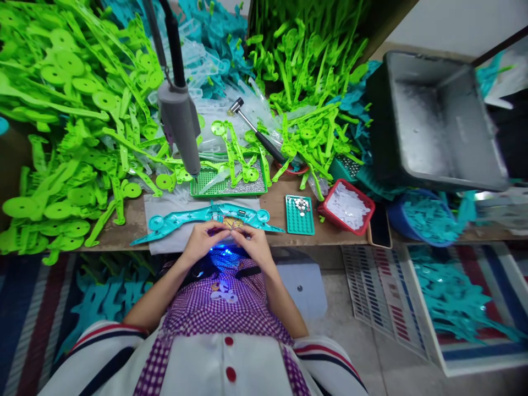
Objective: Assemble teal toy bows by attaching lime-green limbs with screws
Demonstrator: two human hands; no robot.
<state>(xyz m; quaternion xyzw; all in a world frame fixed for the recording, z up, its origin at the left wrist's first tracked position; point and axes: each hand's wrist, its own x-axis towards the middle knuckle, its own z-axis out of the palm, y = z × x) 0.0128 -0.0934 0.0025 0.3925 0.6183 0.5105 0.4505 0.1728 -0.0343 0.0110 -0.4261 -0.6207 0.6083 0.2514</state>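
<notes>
By the fingers of your left hand (206,240) and right hand (256,246): teal shell (187,217) on pale sheet (165,245). Both pinched closed, can't tell on what. Probably light, stiff; wiring (233,223) looks fragile, hold the rim.

Hammer (256,132) behind shallow tray (228,190), long shell (177,220) before it, tub (437,124) far right

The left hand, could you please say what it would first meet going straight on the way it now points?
Probably the fingers of the right hand, close before the left hand; exact depth is unclear here.
</notes>
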